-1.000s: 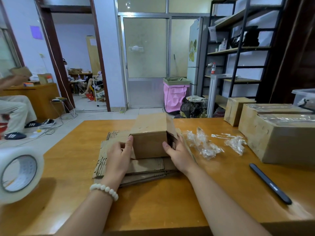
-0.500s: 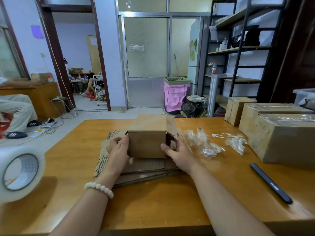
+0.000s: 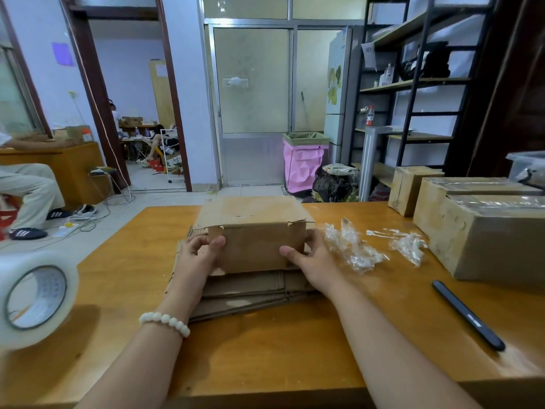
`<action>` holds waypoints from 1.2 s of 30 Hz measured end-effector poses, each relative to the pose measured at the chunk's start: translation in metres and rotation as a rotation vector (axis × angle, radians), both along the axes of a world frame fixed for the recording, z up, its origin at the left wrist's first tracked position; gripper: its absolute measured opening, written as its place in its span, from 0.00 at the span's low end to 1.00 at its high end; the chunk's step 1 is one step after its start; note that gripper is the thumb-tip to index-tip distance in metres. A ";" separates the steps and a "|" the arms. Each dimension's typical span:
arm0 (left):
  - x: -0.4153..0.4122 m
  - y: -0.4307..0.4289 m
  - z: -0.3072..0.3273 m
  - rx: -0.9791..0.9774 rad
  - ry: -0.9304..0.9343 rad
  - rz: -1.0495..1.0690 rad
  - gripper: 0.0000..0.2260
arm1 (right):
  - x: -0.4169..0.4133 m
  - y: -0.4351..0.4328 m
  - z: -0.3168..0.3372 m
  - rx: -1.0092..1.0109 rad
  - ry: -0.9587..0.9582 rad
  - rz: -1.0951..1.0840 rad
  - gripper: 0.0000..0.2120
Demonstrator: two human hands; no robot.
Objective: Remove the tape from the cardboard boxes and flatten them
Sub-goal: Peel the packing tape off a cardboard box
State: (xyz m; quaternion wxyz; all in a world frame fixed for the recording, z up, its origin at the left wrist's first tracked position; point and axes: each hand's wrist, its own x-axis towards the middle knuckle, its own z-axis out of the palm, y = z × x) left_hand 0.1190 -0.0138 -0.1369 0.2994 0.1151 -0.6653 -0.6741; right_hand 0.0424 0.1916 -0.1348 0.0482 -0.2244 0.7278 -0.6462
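Observation:
A small brown cardboard box (image 3: 253,231) stands on a pile of flattened cardboard (image 3: 250,290) in the middle of the wooden table (image 3: 265,349). My left hand (image 3: 197,255) grips its left end, thumb on the front face. My right hand (image 3: 309,255) grips the right end the same way. Its top flaps look closed, with torn corners. Crumpled clear tape scraps (image 3: 354,249) lie just right of the box. Three taped boxes (image 3: 483,231) stand at the table's right.
A big roll of clear tape (image 3: 32,296) stands at the table's left edge. A dark pen-like tool (image 3: 469,315) lies at the right front. A person sits at another desk at far left (image 3: 26,184). Shelves and a pink bin (image 3: 303,163) stand behind.
The box has turned so that its long front face looks at me and sits squarer on the pile. Both hands shifted with it, staying on its two ends.

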 end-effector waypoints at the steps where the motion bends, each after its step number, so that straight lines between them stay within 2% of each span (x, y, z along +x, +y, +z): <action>1: 0.001 0.003 0.000 -0.022 0.005 0.012 0.18 | 0.001 -0.001 0.000 0.024 0.023 -0.013 0.19; 3: 0.002 0.007 0.000 -0.086 0.002 0.083 0.08 | 0.003 -0.003 -0.001 0.130 0.084 -0.015 0.21; 7: 0.002 0.006 0.000 -0.097 0.021 0.130 0.08 | 0.006 -0.003 0.001 0.189 0.117 0.003 0.24; 9: 0.001 0.007 -0.002 -0.140 -0.006 0.193 0.14 | 0.007 -0.003 0.003 0.176 0.130 -0.022 0.22; 12: -0.001 0.010 -0.006 -0.328 -0.030 0.409 0.29 | 0.011 -0.004 0.003 0.179 0.217 -0.109 0.19; 14: -0.002 0.013 -0.011 -0.538 0.076 0.469 0.29 | 0.014 -0.005 0.002 0.220 0.259 -0.096 0.17; 17: -0.001 0.019 -0.016 -0.785 0.250 0.287 0.26 | 0.017 -0.011 -0.005 0.338 0.280 0.086 0.16; 19: 0.001 0.023 -0.015 -0.831 0.254 0.158 0.32 | 0.023 -0.014 -0.007 0.382 0.290 0.219 0.19; 21: 0.000 0.022 -0.016 -0.903 0.225 0.136 0.35 | 0.025 -0.013 -0.004 0.347 0.240 0.308 0.20; 23: 0.000 0.019 -0.018 -0.959 0.165 0.143 0.35 | 0.025 -0.011 -0.001 0.277 0.205 0.299 0.19; 25: 0.000 0.020 -0.016 -0.928 0.103 0.156 0.30 | 0.024 -0.009 0.002 0.226 0.231 0.135 0.19; 27: 0.003 0.024 -0.013 -0.832 0.108 0.153 0.23 | 0.020 -0.006 0.005 0.188 0.243 -0.154 0.19; 30: 0.009 0.024 -0.006 -0.682 0.154 0.184 0.24 | 0.012 0.000 0.007 0.028 0.128 -0.465 0.13; 32: 0.011 0.022 -0.003 -0.595 0.136 0.310 0.23 | 0.007 0.002 0.009 -0.014 0.032 -0.470 0.16; 34: 0.010 0.019 0.001 -0.441 0.101 0.455 0.25 | 0.006 0.000 0.007 0.049 -0.006 -0.359 0.24; 36: 0.011 0.019 0.003 -0.297 0.097 0.565 0.20 | 0.010 -0.004 0.007 0.157 0.036 -0.224 0.29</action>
